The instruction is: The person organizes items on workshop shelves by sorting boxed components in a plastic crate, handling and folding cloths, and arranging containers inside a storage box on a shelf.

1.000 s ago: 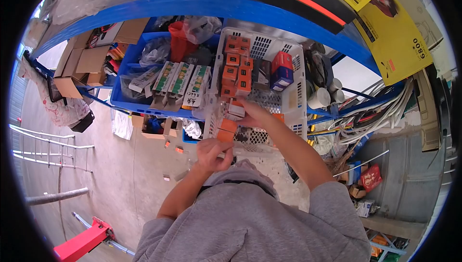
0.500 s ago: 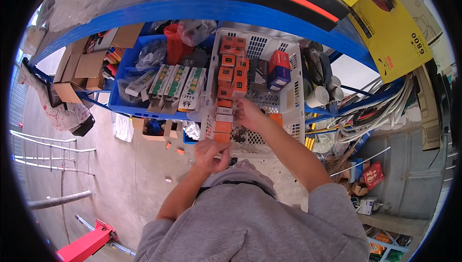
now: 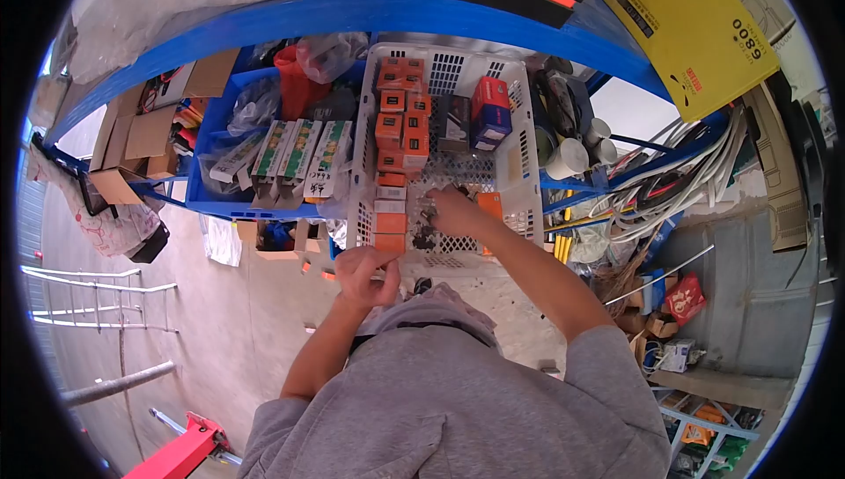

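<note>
A white perforated crate (image 3: 521,158) holds several orange boxes (image 3: 415,133) stacked along its left side. Nearer its front edge, a column of small orange and white boxes (image 3: 390,221) continues that row. My right hand (image 3: 451,209) reaches down inside the crate, over dark bits on its mesh floor; its fingertips are bent, and what they hold, if anything, is hidden. At the front left corner, my left hand (image 3: 366,275) is curled beside the lowest orange box. A dark box (image 3: 456,121), a red and blue box (image 3: 490,113) and a single orange box (image 3: 489,206) lie farther right.
To the left, a blue bin (image 3: 207,140) holds green and white cartons (image 3: 299,158) and plastic bags. Blue shelf beam (image 3: 370,17) crosses above the crate. White cups (image 3: 568,158) and coiled cables (image 3: 695,171) are at the right. An open cardboard box (image 3: 132,140) stands far left.
My right hand has moved away from the column of small boxes, rightward and down within the crate. My left hand stays by the front corner. The view has shifted, with the shelf sliding left.
</note>
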The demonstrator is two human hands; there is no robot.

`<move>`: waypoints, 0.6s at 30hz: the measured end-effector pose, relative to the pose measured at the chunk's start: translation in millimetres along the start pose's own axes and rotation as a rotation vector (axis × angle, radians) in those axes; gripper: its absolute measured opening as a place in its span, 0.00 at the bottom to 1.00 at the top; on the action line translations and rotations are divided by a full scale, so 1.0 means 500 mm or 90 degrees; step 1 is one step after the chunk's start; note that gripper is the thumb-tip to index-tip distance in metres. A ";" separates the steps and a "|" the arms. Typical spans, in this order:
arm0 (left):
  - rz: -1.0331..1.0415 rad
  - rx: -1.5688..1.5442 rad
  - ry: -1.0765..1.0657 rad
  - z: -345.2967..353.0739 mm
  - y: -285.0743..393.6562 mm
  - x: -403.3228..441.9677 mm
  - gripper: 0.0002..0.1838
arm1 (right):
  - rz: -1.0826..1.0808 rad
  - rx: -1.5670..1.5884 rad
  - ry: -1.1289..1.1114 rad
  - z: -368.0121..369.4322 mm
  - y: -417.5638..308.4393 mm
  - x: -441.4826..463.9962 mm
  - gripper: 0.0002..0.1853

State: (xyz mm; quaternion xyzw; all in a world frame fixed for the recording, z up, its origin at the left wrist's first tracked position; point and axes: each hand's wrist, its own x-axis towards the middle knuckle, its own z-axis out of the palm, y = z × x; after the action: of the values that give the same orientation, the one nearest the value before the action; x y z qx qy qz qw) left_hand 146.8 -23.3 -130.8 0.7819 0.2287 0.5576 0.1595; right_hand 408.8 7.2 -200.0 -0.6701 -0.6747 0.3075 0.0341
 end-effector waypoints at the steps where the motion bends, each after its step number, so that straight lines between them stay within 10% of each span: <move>1: -0.001 0.004 -0.007 -0.002 0.001 0.004 0.08 | -0.022 0.006 0.054 0.014 -0.011 0.000 0.28; 8: -0.016 0.022 -0.013 -0.002 0.005 0.005 0.07 | -0.081 0.087 -0.235 -0.056 -0.032 -0.011 0.26; 10: -0.023 0.017 -0.009 -0.002 0.006 0.004 0.07 | 0.018 0.016 0.015 -0.087 -0.007 -0.006 0.22; 18: -0.024 0.020 -0.008 0.002 0.009 0.009 0.07 | 0.084 -0.252 0.089 -0.048 0.025 0.050 0.15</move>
State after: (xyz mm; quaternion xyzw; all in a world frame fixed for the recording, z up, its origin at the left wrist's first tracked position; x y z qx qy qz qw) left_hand 149.9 -24.6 -125.3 0.7831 0.2513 0.5461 0.1592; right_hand 428.3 38.1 -195.3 -0.7261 -0.6726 0.1233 -0.0717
